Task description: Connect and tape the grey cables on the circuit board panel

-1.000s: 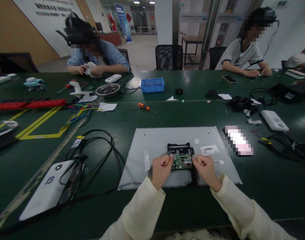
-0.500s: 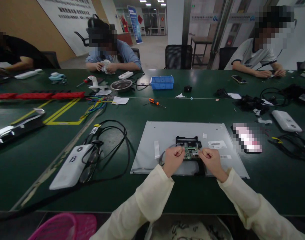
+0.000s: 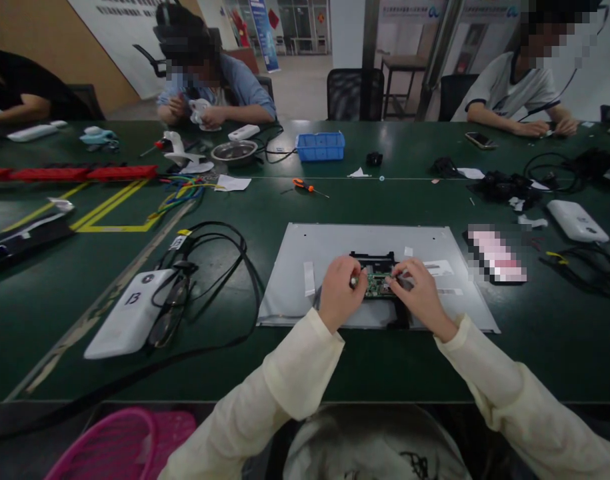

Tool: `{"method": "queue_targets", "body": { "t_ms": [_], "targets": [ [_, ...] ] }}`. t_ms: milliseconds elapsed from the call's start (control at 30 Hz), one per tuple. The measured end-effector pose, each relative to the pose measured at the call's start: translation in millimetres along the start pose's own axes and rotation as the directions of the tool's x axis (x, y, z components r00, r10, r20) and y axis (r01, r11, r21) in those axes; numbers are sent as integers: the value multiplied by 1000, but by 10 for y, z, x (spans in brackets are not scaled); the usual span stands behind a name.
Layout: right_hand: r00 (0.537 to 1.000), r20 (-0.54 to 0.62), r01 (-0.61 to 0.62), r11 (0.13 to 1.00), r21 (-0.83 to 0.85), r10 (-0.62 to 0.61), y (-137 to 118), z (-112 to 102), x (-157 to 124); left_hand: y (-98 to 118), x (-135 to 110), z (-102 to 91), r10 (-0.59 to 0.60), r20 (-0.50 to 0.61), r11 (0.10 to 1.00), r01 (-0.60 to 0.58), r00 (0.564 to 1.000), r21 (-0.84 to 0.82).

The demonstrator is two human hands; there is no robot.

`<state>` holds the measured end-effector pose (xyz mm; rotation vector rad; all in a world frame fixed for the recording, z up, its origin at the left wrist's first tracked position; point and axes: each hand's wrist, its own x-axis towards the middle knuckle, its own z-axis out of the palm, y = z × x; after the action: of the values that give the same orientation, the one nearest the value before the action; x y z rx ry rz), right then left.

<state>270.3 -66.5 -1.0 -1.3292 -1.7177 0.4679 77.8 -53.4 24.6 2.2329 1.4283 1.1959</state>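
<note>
A green circuit board [image 3: 377,287] sits over a black plastic frame [image 3: 372,257] on the back of a flat grey display panel [image 3: 279,283]. My left hand [image 3: 341,292] is closed on the board's left edge, thumb and fingers pinched. At the opposite edge, my right hand [image 3: 419,291] pinches the board's right end, its thumb and forefinger close together. My fingers hide both ends of the board. White labels [image 3: 439,268] are stuck on the panel to the right, and a white strip [image 3: 309,279] lies left of my left hand.
Left of the panel lie a white power bank [image 3: 127,313], glasses [image 3: 169,313] and looped black cables. A phone [image 3: 495,255] is at its right. Beyond are an orange screwdriver [image 3: 309,188], a blue basket [image 3: 321,147] and a metal bowl [image 3: 233,153]. Several people sit across the table.
The view has tilted down slightly, so everything sits higher in the picture. My fists have loosened into pinches at the board's ends, and my right fingers have shifted a little inward over it.
</note>
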Motion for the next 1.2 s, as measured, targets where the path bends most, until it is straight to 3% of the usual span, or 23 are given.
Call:
{"method": "queue_targets", "body": {
  "t_ms": [67, 200, 333, 467, 967, 1067, 1200],
  "targets": [
    [999, 21, 34, 999, -7, -34, 13, 7, 12, -40, 17, 12, -14, 4, 998, 14, 1000, 61],
    [993, 106, 60, 998, -33, -56, 19, 19, 11, -170, 0, 108, -149, 81, 976, 134, 985, 172],
    [985, 163, 71, 995, -67, -59, 21, 21, 12, -209, -44, 181, -177, 211, 950, 111, 961, 292],
    [979, 189, 85, 994, -63, -71, 49, 20, 30, -152, -56, 170, -207, 255, 919, 99, 944, 380],
    [969, 220, 119, 992, -29, -110, 49, -13, 31, 4, -85, 62, -261, 303, 904, 122, 917, 409],
    [951, 252, 196, 980, -34, -181, -7, -53, -11, 81, -23, -19, -286, 342, 900, 129, 895, 416],
    [879, 335, 376, 925, -51, -339, -22, -54, -58, 252, 196, -211, -260, 388, 890, 63, 884, 453]
  ]
}}
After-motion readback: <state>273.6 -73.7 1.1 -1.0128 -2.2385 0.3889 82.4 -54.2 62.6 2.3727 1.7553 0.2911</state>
